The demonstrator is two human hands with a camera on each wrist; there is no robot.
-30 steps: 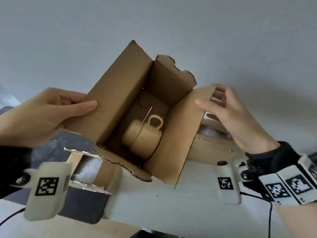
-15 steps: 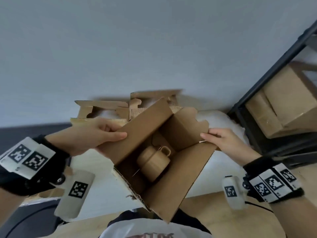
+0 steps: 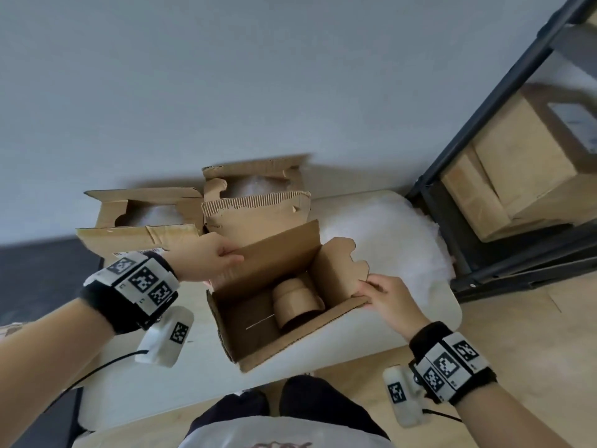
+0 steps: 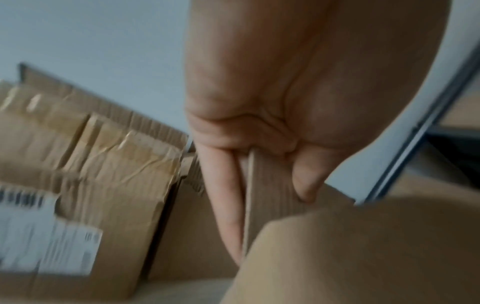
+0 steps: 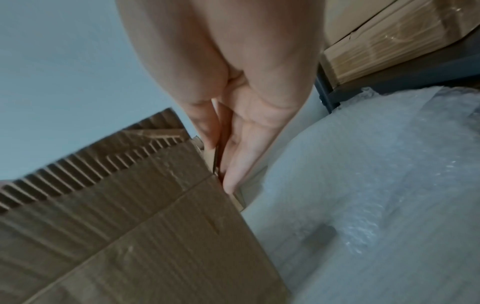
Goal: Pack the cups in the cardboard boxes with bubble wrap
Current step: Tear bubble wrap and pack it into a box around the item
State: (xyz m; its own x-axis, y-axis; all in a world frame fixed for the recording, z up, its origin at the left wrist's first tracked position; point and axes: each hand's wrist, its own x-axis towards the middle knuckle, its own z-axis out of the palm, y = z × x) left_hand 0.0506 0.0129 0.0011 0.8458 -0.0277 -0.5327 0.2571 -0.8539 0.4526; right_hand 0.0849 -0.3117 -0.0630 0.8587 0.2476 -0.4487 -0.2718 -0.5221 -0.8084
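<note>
Two hands are holding the open box with a cup inside.

The left hand is pinching the long flap of the cardboard box; the cup is lying bare on the box floor; the right hand is pinching the side flap. The bubble wrap is lying just beside, so I think it is better putting the box down flat before padding the cup.

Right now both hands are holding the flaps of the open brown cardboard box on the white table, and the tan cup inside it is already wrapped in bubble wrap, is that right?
Not quite. The tan cup inside the open brown cardboard box is bare; the head view shows no wrap round it. The bubble wrap lies on the white table beside the box. The left hand and right hand do hold its flaps.
</note>
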